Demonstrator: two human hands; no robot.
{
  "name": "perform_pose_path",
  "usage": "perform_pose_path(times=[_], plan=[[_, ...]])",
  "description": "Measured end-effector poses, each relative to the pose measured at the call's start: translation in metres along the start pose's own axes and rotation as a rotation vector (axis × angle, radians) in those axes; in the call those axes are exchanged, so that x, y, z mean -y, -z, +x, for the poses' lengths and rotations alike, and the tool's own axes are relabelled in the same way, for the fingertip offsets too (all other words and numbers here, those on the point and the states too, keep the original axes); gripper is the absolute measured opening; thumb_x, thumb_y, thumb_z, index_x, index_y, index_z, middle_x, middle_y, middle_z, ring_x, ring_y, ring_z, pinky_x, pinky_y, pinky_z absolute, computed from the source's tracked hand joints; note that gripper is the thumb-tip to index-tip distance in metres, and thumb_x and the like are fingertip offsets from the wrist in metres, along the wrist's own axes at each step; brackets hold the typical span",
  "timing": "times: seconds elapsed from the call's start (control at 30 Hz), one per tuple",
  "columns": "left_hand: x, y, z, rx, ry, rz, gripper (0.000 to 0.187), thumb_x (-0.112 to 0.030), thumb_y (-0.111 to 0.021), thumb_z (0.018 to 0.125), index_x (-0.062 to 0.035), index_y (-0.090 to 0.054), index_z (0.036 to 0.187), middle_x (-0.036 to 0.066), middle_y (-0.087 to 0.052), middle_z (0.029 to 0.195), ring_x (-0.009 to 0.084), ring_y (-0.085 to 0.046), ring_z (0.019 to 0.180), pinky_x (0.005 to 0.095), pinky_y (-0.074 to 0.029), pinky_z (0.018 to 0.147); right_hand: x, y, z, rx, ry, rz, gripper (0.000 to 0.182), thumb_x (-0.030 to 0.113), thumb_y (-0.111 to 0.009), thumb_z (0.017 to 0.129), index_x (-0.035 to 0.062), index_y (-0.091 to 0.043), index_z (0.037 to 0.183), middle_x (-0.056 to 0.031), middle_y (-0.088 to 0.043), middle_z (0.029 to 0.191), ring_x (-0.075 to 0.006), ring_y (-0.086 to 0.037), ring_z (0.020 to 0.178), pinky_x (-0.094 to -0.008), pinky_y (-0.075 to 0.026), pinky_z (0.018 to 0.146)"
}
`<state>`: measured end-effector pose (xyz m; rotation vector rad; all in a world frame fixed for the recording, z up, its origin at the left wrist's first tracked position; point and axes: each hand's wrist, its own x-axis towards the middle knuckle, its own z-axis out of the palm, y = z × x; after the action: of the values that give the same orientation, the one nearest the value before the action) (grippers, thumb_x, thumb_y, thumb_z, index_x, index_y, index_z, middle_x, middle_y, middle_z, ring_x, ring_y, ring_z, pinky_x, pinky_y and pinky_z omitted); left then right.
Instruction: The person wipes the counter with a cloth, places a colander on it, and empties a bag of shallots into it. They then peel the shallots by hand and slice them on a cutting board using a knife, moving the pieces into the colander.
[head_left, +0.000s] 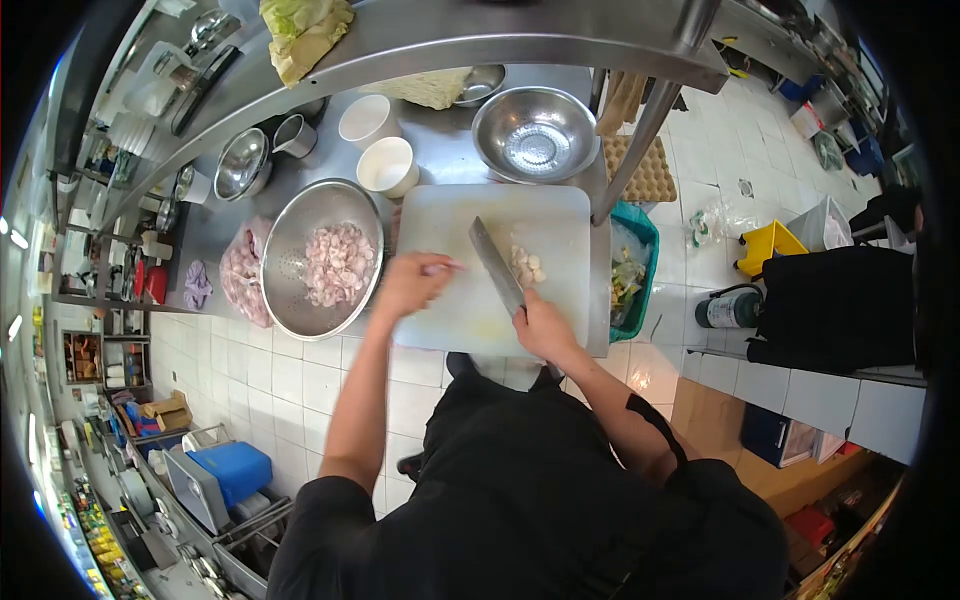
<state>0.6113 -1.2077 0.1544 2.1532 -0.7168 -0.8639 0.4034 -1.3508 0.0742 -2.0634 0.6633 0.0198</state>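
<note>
My right hand (545, 326) is wrapped round the handle of a broad kitchen knife (492, 260), its blade slanting up and left over the white cutting board (460, 215). Just right of the blade lies a small heap of pale cut pieces (525, 264). My left hand (410, 286), slightly blurred, pinches a small pinkish piece (440, 268) above the board's left side. Beside that hand a steel colander (290, 312) holds many pinkish-white pieces (340, 264) that look like peeled shallots or garlic cloves.
A clear bag (243, 270) of similar pieces sits left of the colander. Behind the board stand white tubs (387, 166) and a steel bowl (535, 133). A metal shelf (520, 45) crosses overhead, its post (640, 140) at right. A green bin (640, 290) of scraps stands beside the table.
</note>
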Motion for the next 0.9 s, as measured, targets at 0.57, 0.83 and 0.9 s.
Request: perform_pose_path(times=[0.57,0.83,0.9], plan=[[0.071,-0.084,-0.001,-0.263,-0.662,0.677,0.042,-0.024,-0.061,0.091,-0.0257,-0.058,0.132,0.012,-0.041,0.143,0.0470,-0.033,0.128,0.0577,-0.032,0.100,0.010,-0.008,-0.007,-0.197,-0.107,-0.069,0.027,0.017,-0.054,0.090,-0.0060,-0.050,0.104,-0.0327,-0.064,0.080,-0.0498,-0.063,0.079,-0.0561,-0.049,0.074],[0.074,-0.070,0.006,-0.175,-0.726,0.615,0.054,-0.026,-0.060,0.091,-0.0219,-0.045,0.144,0.012,-0.038,0.146,0.0464,-0.030,0.132,0.0564,-0.031,0.100,0.024,-0.005,-0.014,-0.270,-0.158,0.054,0.025,0.016,-0.054,0.090,-0.0069,-0.050,0.098,-0.0330,-0.062,0.078,-0.0514,-0.061,0.077,-0.0549,-0.047,0.072],[0.069,-0.066,0.008,-0.185,-0.721,0.596,0.055,-0.027,-0.060,0.091,-0.0213,-0.045,0.144,0.012,-0.037,0.147,0.0455,-0.031,0.133,0.0557,-0.031,0.100,0.028,-0.006,-0.014,-0.273,-0.132,-0.038,0.023,0.015,-0.055,0.089,-0.0061,-0.050,0.097,-0.0324,-0.063,0.078,-0.0519,-0.060,0.075,-0.0551,-0.047,0.071]])
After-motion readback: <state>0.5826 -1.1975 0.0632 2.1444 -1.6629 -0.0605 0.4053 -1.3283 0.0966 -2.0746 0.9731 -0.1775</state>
